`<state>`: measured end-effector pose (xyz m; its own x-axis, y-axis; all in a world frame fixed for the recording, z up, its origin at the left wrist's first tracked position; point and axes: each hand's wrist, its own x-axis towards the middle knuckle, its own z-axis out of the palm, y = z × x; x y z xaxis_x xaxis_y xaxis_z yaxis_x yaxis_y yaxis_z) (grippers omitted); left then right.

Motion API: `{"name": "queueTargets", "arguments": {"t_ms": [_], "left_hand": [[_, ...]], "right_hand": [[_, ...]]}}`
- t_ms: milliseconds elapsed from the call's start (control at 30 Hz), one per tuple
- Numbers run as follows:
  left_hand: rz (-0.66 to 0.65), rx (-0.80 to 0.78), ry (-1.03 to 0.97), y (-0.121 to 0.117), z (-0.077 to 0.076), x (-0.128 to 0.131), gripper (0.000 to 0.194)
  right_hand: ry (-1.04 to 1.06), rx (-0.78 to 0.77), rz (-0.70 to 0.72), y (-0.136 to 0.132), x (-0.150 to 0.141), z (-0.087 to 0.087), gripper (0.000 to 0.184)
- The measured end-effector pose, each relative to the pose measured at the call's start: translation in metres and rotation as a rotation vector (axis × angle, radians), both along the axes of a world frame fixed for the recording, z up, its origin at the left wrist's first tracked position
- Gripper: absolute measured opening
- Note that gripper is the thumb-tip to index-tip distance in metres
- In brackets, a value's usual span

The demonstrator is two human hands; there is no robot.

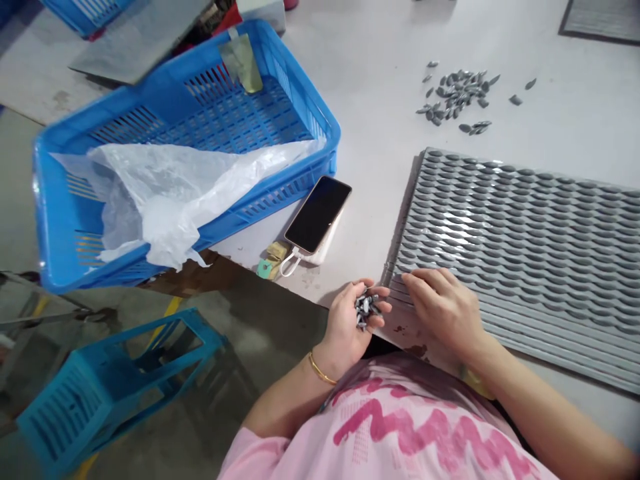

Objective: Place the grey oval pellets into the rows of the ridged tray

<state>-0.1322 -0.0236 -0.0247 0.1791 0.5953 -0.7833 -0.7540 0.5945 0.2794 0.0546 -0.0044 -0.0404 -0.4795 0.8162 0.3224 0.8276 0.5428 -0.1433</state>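
Note:
My left hand [350,320] is cupped, palm up, around a small heap of shiny grey pointed oval pieces [367,311], just off the table's front edge. My right hand [445,303] rests over the near left corner of a grey grooved tray [520,233]. Its thumb and fingers are pinched together at the grooves; whatever lies between the fingertips is hidden. Rows of similar oval pieces fill most of the tray, while the bare grooves show along the side nearest me.
Loose grey pieces [457,97] lie scattered beyond the tray. On the left, a blue plastic basket [320,163] holds a crumpled clear bag [170,220]. A phone [319,215] with a white cable lies beside it. Below stands a blue stool [120,373].

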Motion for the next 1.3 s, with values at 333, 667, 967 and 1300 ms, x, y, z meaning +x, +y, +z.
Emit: {"name": "queueTargets", "arguments": {"t_ms": [333,667,967,1300], "left_hand": [[-0.136,0.187,0.002,-0.003,0.005,0.003,0.045],[-0.305,0.279,0.138,-0.013,0.003,0.018,0.062],[-0.314,0.301,0.146,-0.013,0.006,0.026,0.062],[-0.27,0.258,0.086,-0.012,0.012,0.024,0.027]], "right_hand": [[0.285,-0.141,-0.029,0.0,-0.004,0.02,0.017],[0.462,-0.432,0.023,-0.007,-0.022,0.038,0.015],[0.612,-0.405,-0.001,-0.02,-0.023,0.038,0.018],[0.597,-0.37,-0.143,-0.026,-0.004,0.037,0.013]]}}
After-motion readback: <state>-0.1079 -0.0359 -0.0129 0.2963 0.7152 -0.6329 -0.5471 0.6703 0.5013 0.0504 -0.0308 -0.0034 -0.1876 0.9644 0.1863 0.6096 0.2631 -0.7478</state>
